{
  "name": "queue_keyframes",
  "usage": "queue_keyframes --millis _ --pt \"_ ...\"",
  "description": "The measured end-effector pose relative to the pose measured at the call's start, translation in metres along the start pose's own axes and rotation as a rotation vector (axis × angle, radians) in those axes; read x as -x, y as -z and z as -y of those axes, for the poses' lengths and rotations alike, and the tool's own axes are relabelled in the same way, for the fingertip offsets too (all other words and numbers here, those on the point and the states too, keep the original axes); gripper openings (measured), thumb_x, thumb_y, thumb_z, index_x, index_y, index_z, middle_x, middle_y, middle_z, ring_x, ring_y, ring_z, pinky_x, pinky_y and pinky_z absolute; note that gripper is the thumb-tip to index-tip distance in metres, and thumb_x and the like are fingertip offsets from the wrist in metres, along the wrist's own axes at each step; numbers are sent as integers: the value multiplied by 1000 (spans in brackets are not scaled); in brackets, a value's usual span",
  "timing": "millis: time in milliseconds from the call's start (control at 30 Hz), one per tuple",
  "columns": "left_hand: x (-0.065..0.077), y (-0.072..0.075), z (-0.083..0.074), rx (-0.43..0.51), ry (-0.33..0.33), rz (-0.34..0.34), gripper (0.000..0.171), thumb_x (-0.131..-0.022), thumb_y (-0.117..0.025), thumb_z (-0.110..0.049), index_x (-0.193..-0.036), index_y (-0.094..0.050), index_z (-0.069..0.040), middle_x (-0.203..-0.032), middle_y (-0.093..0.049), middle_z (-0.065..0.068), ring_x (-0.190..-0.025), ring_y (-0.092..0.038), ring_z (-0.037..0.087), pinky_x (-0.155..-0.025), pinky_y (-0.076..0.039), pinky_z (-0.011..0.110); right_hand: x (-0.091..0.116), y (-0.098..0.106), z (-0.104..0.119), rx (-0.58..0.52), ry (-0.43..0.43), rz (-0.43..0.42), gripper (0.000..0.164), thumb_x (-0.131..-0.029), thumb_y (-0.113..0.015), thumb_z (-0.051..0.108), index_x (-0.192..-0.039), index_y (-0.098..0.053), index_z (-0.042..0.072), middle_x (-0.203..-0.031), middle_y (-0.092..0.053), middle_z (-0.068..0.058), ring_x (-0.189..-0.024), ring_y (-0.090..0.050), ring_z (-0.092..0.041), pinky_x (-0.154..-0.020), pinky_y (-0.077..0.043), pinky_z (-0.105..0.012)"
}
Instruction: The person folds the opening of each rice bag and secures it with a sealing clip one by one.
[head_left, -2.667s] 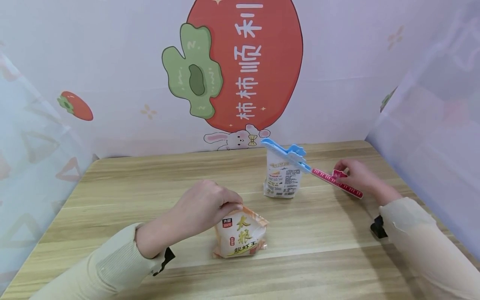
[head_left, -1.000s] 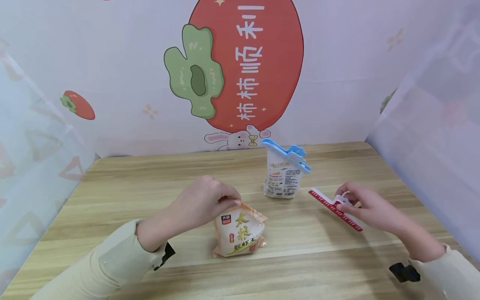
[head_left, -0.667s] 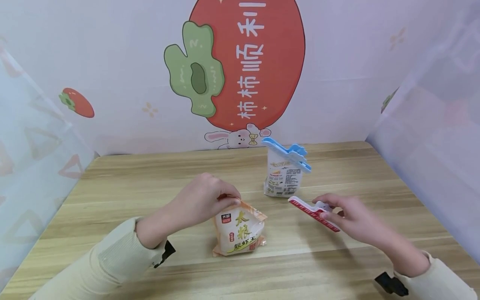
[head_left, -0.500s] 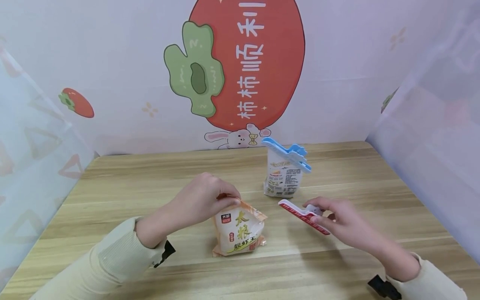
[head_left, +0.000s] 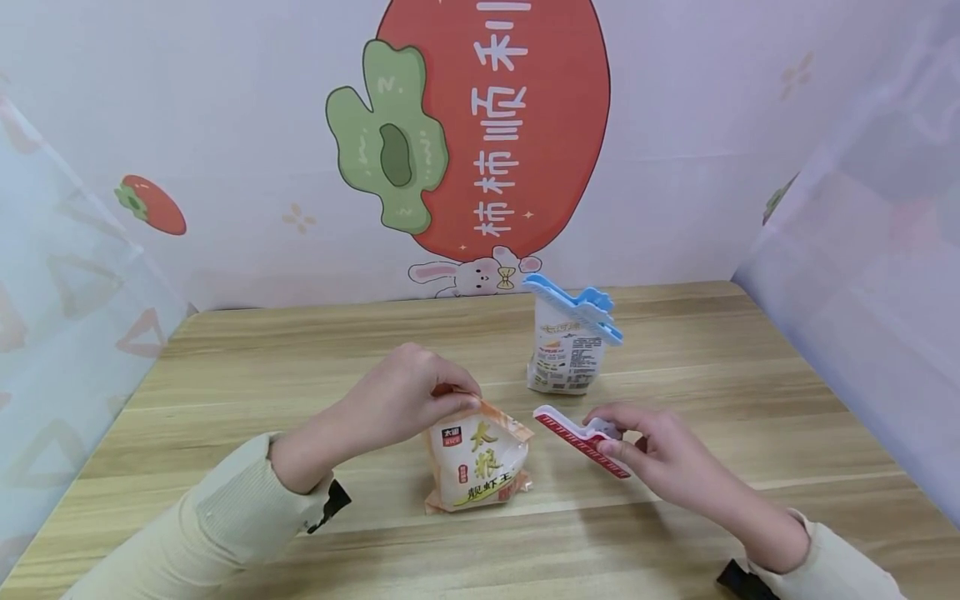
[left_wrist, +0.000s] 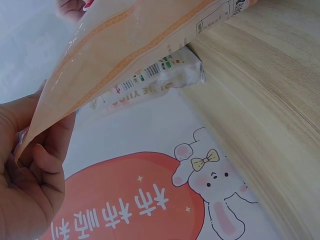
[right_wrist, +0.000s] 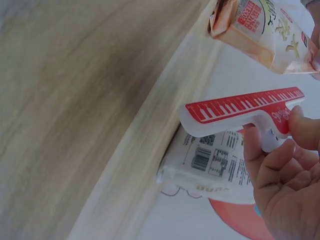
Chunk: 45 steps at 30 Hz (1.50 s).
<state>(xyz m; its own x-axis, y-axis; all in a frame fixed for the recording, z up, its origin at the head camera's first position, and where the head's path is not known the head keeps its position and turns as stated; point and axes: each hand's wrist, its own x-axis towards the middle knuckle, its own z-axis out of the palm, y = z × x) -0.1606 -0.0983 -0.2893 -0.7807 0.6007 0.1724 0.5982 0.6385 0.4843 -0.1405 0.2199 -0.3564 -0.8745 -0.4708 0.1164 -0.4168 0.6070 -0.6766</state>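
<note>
My left hand (head_left: 408, 396) pinches the top corner of a small orange-and-white rice bag (head_left: 480, 467), which stands on the table. In the left wrist view, the bag's plain orange top (left_wrist: 110, 50) runs down between thumb and fingers. My right hand (head_left: 660, 454) grips a red-and-white bag clip (head_left: 581, 442) by its handle, just right of the rice bag. The right wrist view shows the clip's long red bar (right_wrist: 245, 106) with a white keyboard-like pattern, thumb on one handle and fingers under the other.
Behind the clip stands a white printed bag (head_left: 566, 367) with a blue bag clip (head_left: 573, 304) across its top. The wooden table (head_left: 300, 358) ends at a printed cloth backdrop (head_left: 660, 208), with cloth walls at both sides.
My right hand has brought the red clip from the right side of the table leftward and nearer, close to the rice bag. The left hand keeps its pinch on the bag, almost still.
</note>
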Motion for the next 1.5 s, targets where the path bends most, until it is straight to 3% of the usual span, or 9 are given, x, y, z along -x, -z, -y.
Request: queue_keyframes --millis 567,1100,1500 --pt "0 2 0 -2 -15 -10 5 -86 -78 -15 -90 -79 -12 -81 -75 -5 -68 -61 0 -60 -50 15 -7 -12 3 -27 -10 11 21 -94 -67 21 -112 -73 12 -117 -72 -8 -88 -59 -6 -64 -51 -23" --pt "1 2 -3 -6 -41 -8 7 -86 -78 -16 -91 -79 -12 -81 -75 -4 -65 -60 -1 -57 -50 15 -14 -29 14 26 20 -64 18 -90 -69 5 -107 -74 10 -110 -74 -7 -85 -62 -8 -63 -51 -21" --pt "4 0 -1 11 -61 -1 7 -86 -78 -16 -91 -79 -12 -80 -74 -4 -62 -58 -2 -56 -49 16 -18 -38 20 -54 23 -7 17 -93 -65 6 -110 -69 7 -103 -71 -3 -81 -56 -6 -63 -51 -21"
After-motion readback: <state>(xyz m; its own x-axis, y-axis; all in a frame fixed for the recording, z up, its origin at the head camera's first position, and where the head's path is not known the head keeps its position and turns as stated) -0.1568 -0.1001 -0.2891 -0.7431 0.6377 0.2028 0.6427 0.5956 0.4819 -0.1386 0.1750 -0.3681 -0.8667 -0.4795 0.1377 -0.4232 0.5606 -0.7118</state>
